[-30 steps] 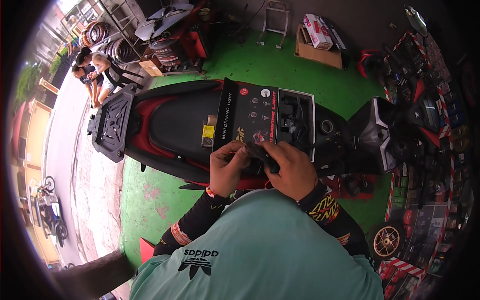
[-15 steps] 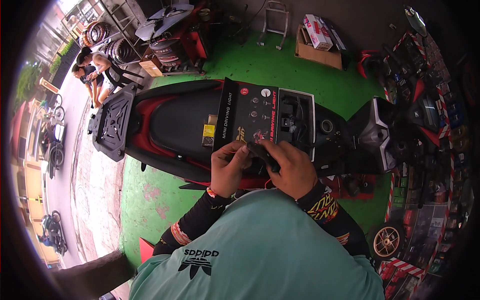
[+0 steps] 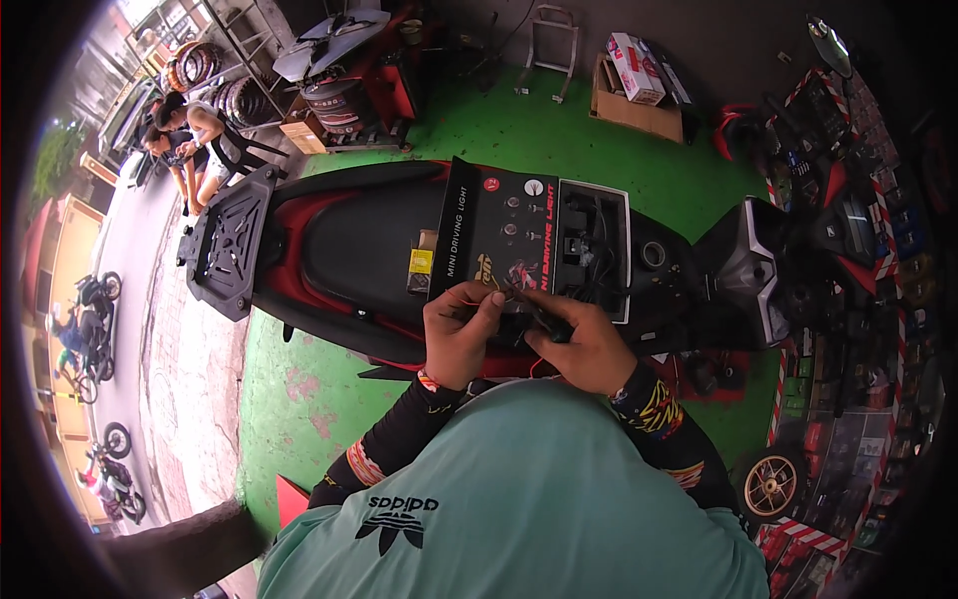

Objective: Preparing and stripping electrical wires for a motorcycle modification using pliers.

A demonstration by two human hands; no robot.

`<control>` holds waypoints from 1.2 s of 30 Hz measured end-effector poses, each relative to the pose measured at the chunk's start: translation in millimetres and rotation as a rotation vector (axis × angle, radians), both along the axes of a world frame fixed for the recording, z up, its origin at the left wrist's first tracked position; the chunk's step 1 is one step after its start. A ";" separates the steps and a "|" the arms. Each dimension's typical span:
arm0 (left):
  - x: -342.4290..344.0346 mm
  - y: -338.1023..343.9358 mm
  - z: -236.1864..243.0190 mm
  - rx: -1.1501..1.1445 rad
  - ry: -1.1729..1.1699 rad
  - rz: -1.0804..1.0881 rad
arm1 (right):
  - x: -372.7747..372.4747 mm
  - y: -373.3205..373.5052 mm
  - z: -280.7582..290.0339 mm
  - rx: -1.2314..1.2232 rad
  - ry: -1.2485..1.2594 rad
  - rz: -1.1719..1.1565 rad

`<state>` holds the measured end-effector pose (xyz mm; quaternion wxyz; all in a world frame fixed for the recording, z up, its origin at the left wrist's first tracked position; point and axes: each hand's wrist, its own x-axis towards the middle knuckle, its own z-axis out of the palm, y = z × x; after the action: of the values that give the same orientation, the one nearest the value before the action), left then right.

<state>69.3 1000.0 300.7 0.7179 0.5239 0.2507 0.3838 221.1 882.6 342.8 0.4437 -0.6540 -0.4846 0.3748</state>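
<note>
Over the near edge of an open black box [image 3: 499, 240], my two hands work close together. My left hand [image 3: 457, 337] is closed, thumb and forefinger pinching a thin wire. A dark-handled hand tool [image 3: 550, 321] lies in the grip of my right hand [image 3: 594, 351], its tip up near the left fingertips; its exact kind is hard to make out. A thin red wire [image 3: 536, 365] loops down between the hands. The box rests on a motor scooter's black seat [image 3: 359, 235], with black parts and cables [image 3: 589, 245] in its right tray. A small yellow-labelled box [image 3: 420, 262] sits beside it.
The scooter's handlebar cover [image 3: 758, 270] is to the right, its rear rack [image 3: 228, 245] to the left. Glass display cases [image 3: 848, 429] line the right side. Cardboard boxes [image 3: 639, 100] stand at the back. Two people [image 3: 190, 140] sit at far left by the street.
My right hand has tilted and opened a little around the tool, shifting slightly down. My left hand keeps its pinch nearly in place. Motorcycles have moved along the street.
</note>
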 end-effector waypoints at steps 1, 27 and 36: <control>-1.4 1.4 -3.2 -0.001 -0.002 0.000 | 1.8 0.2 -5.9 0.015 0.191 -0.093; -1.2 5.0 1.7 -0.172 -0.020 0.026 | 29.1 -26.4 6.5 0.009 -0.212 -0.170; 0.6 -1.3 3.3 0.013 0.081 0.050 | -5.6 -8.2 1.8 0.207 -0.608 -0.051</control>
<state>69.9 998.7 304.0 0.6938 0.5373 0.2900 0.3819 215.5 874.4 344.6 0.3522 -0.6994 -0.6140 0.0993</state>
